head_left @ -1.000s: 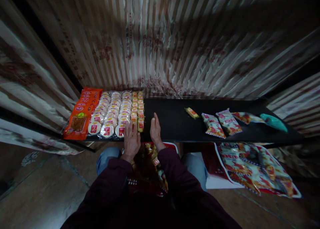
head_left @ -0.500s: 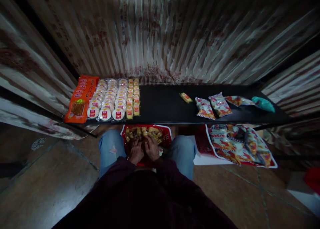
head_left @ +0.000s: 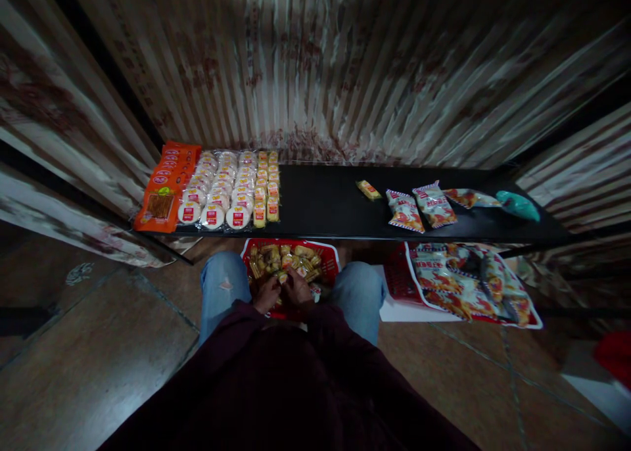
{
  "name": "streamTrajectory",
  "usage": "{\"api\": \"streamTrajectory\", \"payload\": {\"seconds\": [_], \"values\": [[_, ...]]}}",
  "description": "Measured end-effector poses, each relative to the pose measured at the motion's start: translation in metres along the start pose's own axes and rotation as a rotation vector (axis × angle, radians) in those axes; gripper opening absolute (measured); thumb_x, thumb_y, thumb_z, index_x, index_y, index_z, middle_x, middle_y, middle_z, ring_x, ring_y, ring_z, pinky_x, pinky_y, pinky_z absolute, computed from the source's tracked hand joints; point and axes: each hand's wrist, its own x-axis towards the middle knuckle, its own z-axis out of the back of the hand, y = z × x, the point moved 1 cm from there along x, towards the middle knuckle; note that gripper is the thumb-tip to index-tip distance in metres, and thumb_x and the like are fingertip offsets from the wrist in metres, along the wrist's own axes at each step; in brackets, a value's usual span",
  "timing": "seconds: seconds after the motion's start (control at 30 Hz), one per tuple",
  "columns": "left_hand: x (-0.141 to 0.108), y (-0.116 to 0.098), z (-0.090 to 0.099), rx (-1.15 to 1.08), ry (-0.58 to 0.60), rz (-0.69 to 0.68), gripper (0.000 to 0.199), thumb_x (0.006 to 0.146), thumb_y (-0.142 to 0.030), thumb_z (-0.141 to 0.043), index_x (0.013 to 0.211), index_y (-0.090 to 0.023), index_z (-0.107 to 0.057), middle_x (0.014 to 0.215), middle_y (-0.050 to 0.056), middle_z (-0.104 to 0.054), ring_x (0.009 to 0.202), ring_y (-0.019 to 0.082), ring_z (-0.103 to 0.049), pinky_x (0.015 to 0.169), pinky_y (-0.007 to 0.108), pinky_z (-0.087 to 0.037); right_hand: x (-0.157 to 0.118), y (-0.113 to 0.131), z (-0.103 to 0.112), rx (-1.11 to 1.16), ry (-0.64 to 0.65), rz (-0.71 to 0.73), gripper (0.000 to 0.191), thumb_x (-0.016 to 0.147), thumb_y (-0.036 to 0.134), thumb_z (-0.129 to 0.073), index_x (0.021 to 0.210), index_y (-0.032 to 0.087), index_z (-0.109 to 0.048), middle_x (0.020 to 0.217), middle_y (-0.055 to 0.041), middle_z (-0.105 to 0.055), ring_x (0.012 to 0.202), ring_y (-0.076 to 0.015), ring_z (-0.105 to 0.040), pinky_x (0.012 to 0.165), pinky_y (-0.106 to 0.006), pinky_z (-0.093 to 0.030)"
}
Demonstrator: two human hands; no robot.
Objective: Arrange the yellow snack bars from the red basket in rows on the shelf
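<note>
Black shelf taken as landmark; all places read from it.

Below the shelf's front edge, left of its middle: red basket, set between two denim-clad knees, loaded with small gold-wrapped snacks. Both hands down in it. Left hand: fingers curled inward at the near side of the heap. Right hand: fingers bent toward the left, fingertips close to those of the other. A small wrapped piece shows between the two sets of fingertips; cannot tell which hand grips it, or whether either is closed on it.

On the shelf, left end: orange bag, flat, a brown foodstuff showing through its window. Just beside it, three columns of round white packets, overlapping front to back. Against these, two narrow columns of yellow packets, running from the shelf's front edge to its back.

Right of the shelf's middle: one loose yellow packet, lying slantwise, well apart from the columns. Farther right, two stripe-edged bags, side by side; then a patterned bag, and a green bag near the right end.

Below the shelf's right part: second basket, red with pale rim, heaped with stripe-edged bags. Behind the shelf: pleated curtain, printed with reddish motifs.
</note>
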Motion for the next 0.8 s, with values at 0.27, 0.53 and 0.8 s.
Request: {"api": "streamTrajectory", "payload": {"seconds": [0.27,0.53,0.8], "values": [[-0.001,-0.009,0.005,-0.211,-0.092,0.026,0.022,0.071,-0.032,-0.07,0.087,-0.017,-0.069,0.092,0.005,-0.072,0.096,0.021,-0.064,0.09,0.031,-0.049,0.003,-0.002,-0.004,0.276,-0.043,-0.068,0.048,0.076,0.024,-0.057,0.124,0.019,-0.059,0.118,-0.0103,-0.067,0.113,-0.0232,-0.061,0.104,-0.044,-0.044],[0.004,-0.009,0.012,-0.738,-0.178,0.222,0.025,0.07,-0.025,-0.075,0.09,-0.015,-0.063,0.083,0.006,-0.069,0.076,0.014,-0.065,0.08,0.03,-0.053,0.0,-0.001,-0.005,0.4,-0.066,-0.082,0.048,0.078,0.034,-0.06,0.123,0.019,-0.059,0.126,-0.011,-0.063,0.118,-0.024,-0.058,0.104,-0.045,-0.042],[0.002,-0.024,0.017,-0.849,-0.1,0.245,0.015,0.074,-0.02,-0.07,0.086,-0.015,-0.062,0.079,0.004,-0.069,0.073,0.013,-0.065,0.08,0.03,-0.053,0.0,0.002,-0.003,0.483,-0.119,-0.129,0.04,0.075,0.033,-0.061,0.113,0.019,-0.062,0.116,-0.0073,-0.067,0.107,-0.0216,-0.061,0.101,-0.042,-0.044]]}}
